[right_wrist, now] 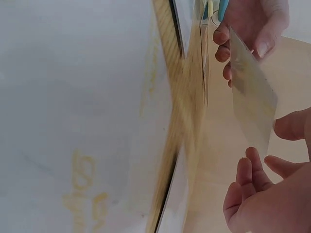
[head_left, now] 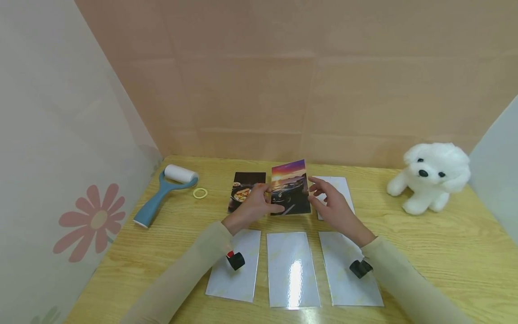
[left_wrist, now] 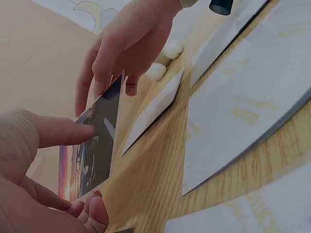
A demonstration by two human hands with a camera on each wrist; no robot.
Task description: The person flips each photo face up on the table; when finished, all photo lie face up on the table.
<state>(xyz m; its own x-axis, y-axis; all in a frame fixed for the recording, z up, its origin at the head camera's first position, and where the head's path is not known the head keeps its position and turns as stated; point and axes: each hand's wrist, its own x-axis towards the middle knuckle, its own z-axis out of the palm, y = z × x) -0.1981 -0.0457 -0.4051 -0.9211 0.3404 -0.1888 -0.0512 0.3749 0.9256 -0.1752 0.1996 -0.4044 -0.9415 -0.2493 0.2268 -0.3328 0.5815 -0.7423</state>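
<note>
A picture card (head_left: 290, 186) showing a car under a sunset is raised off the table, front toward the head camera. My left hand (head_left: 252, 200) grips its left side, thumb across the picture front and fingers behind. My right hand (head_left: 333, 207) is at the card's right edge, fingertips beside it and fingers spread apart. In the right wrist view the card's pale back (right_wrist: 252, 97) shows. Left of it, partly hidden by my left hand, lies a face-up card with a food picture (head_left: 244, 182). A white face-down card (head_left: 337, 184) lies behind my right hand.
White face-down cards form a front row: left (head_left: 238, 279), middle (head_left: 291, 265) and right (head_left: 352, 288), the outer two partly under my forearms. A blue-handled lint roller (head_left: 162, 193) and a yellow ring (head_left: 200, 193) lie at left. A white plush dog (head_left: 433, 175) sits at right.
</note>
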